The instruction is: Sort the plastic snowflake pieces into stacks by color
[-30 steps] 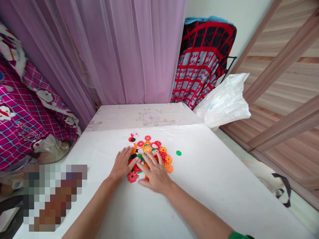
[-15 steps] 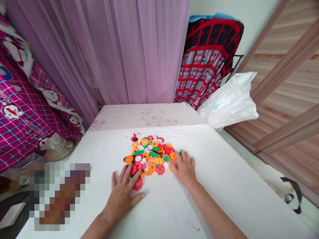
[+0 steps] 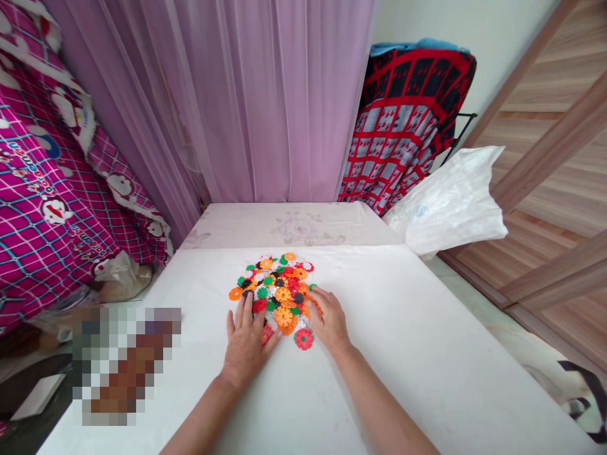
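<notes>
Many flower-shaped plastic discs in orange, red, green, black and white lie heaped on the white table. At the heap's near left edge, my left hand rests with fingers apart, its fingertips on some discs and its thumb beside a red one. My right hand lies against the right side of the pile, fingers stretched out and touching orange discs. Neither hand grasps anything. A red disc with a green centre lies at the near edge between the hands. Discs under the fingers are partly hidden.
The table has a white cover and a floral strip at its far end. A white plastic bag stands at the far right corner. Purple curtains hang behind. A pixelated patch covers something at the left edge.
Both hands have moved closer together, and the heap between them is narrower. Its discs have shifted and mixed, with different ones on top. The view has shifted slightly.
</notes>
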A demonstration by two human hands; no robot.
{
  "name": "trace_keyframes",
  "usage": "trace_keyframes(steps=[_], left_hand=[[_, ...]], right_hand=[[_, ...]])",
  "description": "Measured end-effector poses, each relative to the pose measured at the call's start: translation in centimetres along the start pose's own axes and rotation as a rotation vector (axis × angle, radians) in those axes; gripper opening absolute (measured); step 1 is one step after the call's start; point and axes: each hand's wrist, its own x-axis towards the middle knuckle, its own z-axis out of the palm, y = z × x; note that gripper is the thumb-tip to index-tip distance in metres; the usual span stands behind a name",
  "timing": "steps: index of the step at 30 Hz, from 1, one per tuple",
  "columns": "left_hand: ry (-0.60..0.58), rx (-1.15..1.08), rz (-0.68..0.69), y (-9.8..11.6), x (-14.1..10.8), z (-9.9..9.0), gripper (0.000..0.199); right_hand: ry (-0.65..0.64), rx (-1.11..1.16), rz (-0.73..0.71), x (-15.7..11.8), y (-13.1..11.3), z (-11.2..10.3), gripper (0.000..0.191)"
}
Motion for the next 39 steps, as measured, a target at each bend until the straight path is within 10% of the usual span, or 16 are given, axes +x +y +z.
trace_keyframes(steps=[5, 12, 21, 39], left_hand=[[0.068, -0.030, 0.158, -1.1, -1.8, 1.0, 0.057], [0.167, -0.105, 0.072, -2.0, -0.2, 1.1, 0.042], [0.184, -0.114, -0.081, -4.2, -3.9, 0.2, 0.038], [0.007, -0.079, 0.034, -2.7, -3.6, -1.8, 0.038]], right_hand=[[-0.067, -0.008, -0.188, -1.8, -0.9, -0.3, 0.024], [0.271, 0.238, 0.190, -1.9, 1.4, -0.3, 0.029], [0.047, -0.021, -0.006, -6.4, -1.0, -2.2, 0.023], [-0.127, -0.347, 0.000, -5.5, -3.3, -2.5, 0.046]])
